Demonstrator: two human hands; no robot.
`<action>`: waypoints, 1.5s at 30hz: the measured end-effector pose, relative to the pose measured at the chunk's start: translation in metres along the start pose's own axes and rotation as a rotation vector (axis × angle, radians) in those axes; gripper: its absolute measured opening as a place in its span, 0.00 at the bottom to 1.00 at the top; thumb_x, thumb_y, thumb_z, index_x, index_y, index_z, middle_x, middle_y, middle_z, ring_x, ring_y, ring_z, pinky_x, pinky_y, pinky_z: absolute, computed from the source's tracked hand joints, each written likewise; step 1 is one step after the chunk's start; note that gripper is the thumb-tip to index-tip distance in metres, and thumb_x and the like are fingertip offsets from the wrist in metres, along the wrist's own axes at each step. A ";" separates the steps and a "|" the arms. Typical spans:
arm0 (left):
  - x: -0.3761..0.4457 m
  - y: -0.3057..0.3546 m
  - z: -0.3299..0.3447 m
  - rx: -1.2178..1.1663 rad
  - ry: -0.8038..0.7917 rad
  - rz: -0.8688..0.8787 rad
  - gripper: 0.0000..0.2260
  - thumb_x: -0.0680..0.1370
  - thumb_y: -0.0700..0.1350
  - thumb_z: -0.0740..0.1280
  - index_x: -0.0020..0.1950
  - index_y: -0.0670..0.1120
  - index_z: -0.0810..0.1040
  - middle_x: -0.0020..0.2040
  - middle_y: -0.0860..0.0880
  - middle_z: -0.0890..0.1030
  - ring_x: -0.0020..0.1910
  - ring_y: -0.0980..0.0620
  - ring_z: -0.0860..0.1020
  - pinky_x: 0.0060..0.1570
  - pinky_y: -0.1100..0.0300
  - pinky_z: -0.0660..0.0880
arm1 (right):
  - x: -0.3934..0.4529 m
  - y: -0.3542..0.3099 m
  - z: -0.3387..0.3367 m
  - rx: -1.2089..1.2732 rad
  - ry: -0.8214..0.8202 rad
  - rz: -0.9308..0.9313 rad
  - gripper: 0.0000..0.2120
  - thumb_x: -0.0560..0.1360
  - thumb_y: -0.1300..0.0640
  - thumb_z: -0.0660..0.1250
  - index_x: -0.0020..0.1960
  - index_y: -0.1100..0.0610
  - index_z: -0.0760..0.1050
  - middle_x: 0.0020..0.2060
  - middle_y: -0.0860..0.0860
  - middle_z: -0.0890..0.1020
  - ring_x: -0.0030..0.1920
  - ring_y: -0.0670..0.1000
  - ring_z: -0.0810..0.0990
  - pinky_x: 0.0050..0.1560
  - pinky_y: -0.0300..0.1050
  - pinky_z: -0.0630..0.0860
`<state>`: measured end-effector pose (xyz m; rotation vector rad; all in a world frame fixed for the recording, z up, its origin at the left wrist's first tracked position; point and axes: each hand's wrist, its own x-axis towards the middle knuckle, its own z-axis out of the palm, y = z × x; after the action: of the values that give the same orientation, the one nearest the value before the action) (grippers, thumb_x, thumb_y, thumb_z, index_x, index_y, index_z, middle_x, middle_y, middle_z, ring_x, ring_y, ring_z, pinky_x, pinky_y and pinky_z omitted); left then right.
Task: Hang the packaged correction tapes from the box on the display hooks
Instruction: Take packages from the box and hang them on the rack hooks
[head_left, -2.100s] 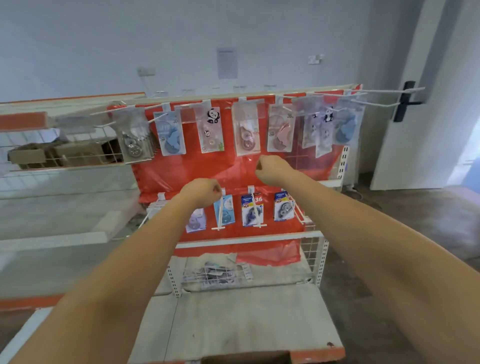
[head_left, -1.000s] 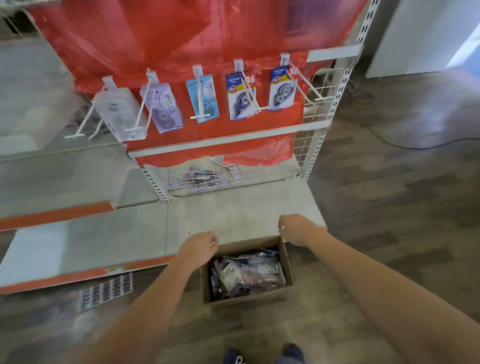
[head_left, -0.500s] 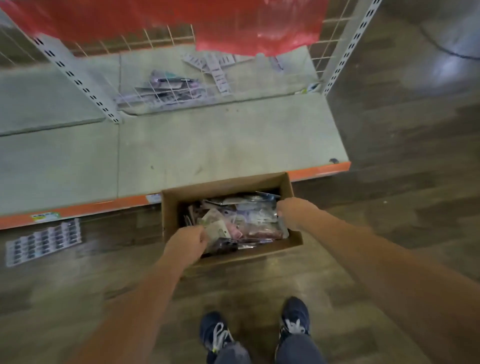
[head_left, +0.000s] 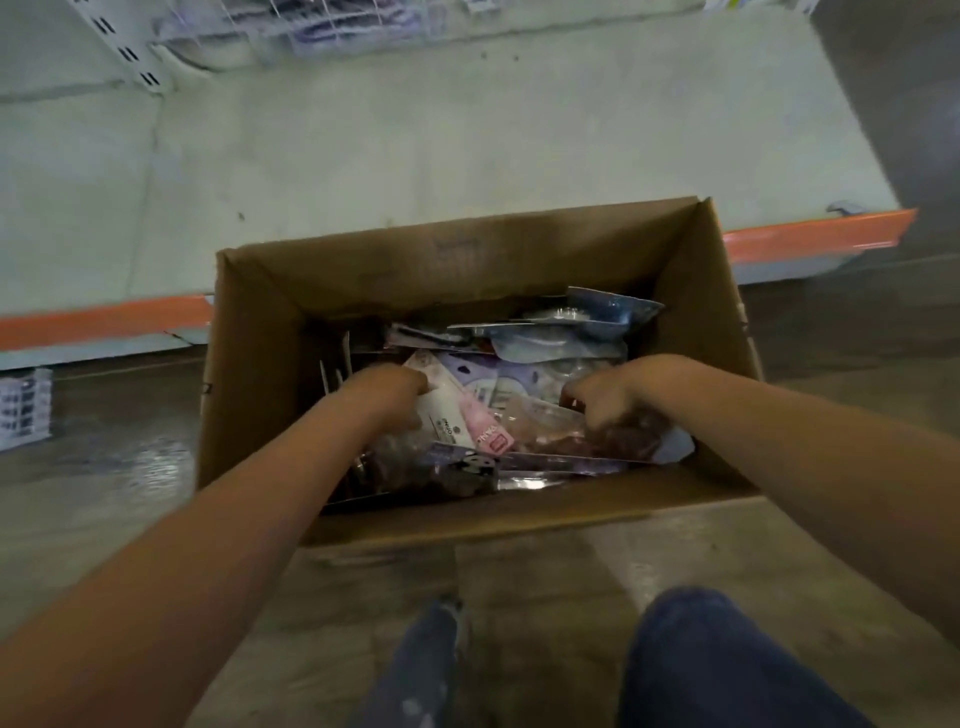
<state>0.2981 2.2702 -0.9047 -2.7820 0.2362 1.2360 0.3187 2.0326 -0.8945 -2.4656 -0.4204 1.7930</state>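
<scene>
Cardboard box holds slippery packs; left hand and right hand each grab one, which might slip.

The wooden floor carries an open cardboard box, into which both grips reach. Beyond the grips, the box's far wall stands against the orange-edged base shelf. Left of the left grip, a white label sheet lies flat on the floor.
</scene>
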 end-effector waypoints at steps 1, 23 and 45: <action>0.002 0.000 0.003 0.010 -0.023 0.008 0.24 0.76 0.45 0.66 0.72 0.50 0.68 0.68 0.46 0.73 0.65 0.46 0.72 0.61 0.54 0.71 | 0.006 -0.001 0.002 -0.032 -0.022 -0.009 0.26 0.73 0.59 0.67 0.69 0.54 0.65 0.63 0.55 0.74 0.60 0.57 0.76 0.59 0.53 0.76; -0.006 -0.017 -0.013 -1.261 0.104 0.165 0.07 0.77 0.43 0.66 0.52 0.54 0.78 0.51 0.54 0.83 0.51 0.53 0.81 0.52 0.56 0.77 | -0.031 0.004 -0.032 0.684 0.166 -0.235 0.14 0.75 0.61 0.67 0.60 0.58 0.71 0.51 0.51 0.81 0.53 0.53 0.81 0.55 0.48 0.78; -0.350 -0.020 -0.245 -1.649 0.381 -0.165 0.09 0.80 0.46 0.64 0.53 0.44 0.80 0.47 0.45 0.84 0.44 0.46 0.83 0.40 0.57 0.78 | -0.381 -0.111 -0.107 1.425 0.305 -0.297 0.12 0.78 0.58 0.64 0.60 0.60 0.75 0.54 0.55 0.83 0.52 0.55 0.83 0.54 0.52 0.79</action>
<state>0.2487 2.2922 -0.4800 -4.0183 -1.7215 0.9479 0.2912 2.0529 -0.4846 -1.4387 0.3961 0.9157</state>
